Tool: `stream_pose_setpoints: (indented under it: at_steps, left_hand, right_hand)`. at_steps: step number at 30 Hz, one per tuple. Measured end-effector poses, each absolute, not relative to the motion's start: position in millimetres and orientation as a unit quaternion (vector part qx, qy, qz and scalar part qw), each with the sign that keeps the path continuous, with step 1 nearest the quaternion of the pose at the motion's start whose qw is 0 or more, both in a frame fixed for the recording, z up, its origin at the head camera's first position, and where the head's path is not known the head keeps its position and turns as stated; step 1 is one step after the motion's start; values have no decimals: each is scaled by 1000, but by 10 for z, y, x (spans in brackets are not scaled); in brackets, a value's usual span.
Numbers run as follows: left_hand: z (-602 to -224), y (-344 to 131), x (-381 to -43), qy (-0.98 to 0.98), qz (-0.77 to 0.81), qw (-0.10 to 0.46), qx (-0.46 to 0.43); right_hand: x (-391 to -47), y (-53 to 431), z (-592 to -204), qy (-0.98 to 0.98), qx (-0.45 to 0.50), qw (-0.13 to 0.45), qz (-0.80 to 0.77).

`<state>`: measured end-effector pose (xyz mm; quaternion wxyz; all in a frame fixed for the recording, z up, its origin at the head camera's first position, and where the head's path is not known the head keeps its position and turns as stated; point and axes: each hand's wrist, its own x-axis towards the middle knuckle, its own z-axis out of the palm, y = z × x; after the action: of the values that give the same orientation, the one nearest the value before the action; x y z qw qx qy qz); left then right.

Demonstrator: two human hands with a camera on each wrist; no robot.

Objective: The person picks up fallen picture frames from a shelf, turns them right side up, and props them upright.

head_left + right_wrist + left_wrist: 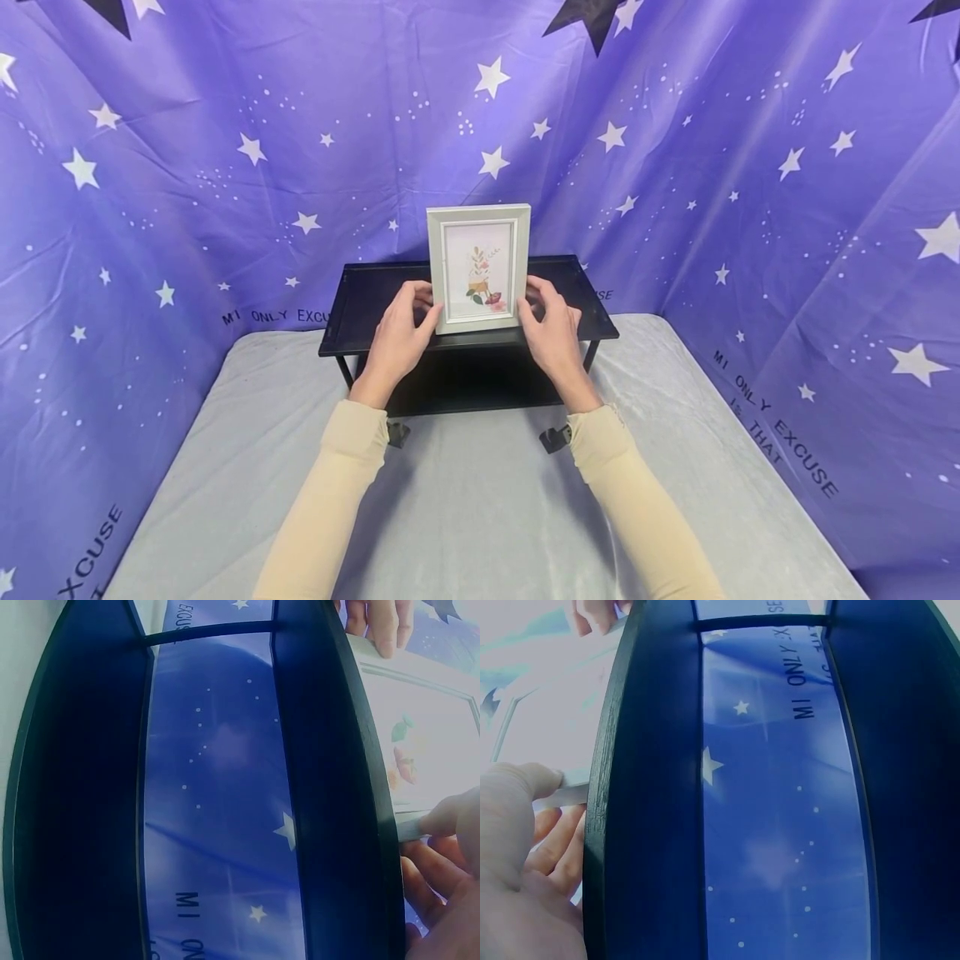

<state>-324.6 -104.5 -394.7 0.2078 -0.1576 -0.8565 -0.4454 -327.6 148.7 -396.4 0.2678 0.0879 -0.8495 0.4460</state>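
Observation:
A pale picture frame with a floral print stands nearly upright at the black two-tier shelf, its lower edge by the front of the top board. My left hand grips the frame's lower left side, thumb on the front and fingers behind. On the opposite side my right hand pinches the lower right edge in the same manner. In the left wrist view the left thumb lies on the picture frame. The right wrist view shows the right thumb on the picture frame's edge. Whether the frame's base touches the board I cannot tell.
The shelf stands on a grey cloth-covered table, near the back. A purple curtain with white stars rises behind it and along both sides. Below the top board, the shelf's lower board sits in shadow between thin legs.

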Motion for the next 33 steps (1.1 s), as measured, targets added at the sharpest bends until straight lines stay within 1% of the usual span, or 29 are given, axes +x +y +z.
stream_pose_setpoints:
  at_steps: [4, 7, 11, 15, 19, 22, 27, 33]
  left_hand:
    - [-3954, -1040, -3249, -858, -440, 213, -156]
    - [-3958, -1039, -3250, -858, -438, 218, -157]
    - [-3960, -1041, -3254, -857, -436, 224, -160]
    - [-3972, -1045, -3260, -858, -432, 227, -159]
    - [-3983, -1049, -3249, -859, -430, 227, -159]
    - [-3998, -1059, -3239, -860, -428, 228, -158]
    - [-4004, -1062, -3231, -860, -429, 225, -161]
    - [-3980, -1076, -3222, -860, -427, 223, -167]
  right_hand:
    - [-3287, 1478, -3920, -852, 77, 258, 448]
    - [-3303, 1459, -3853, -856, 67, 269, 437]
    - [-3320, 1375, -3669, -854, 73, 330, 396]
    - [-3323, 1233, -3417, -841, 112, 402, 344]
    - [-3349, 1089, -3171, -834, 156, 443, 289]
    - [-3364, 995, -2999, -845, 175, 450, 232]
    - [-3367, 902, -2770, -868, 176, 448, 124]
    - [-3370, 847, -2678, -883, 180, 425, 91]
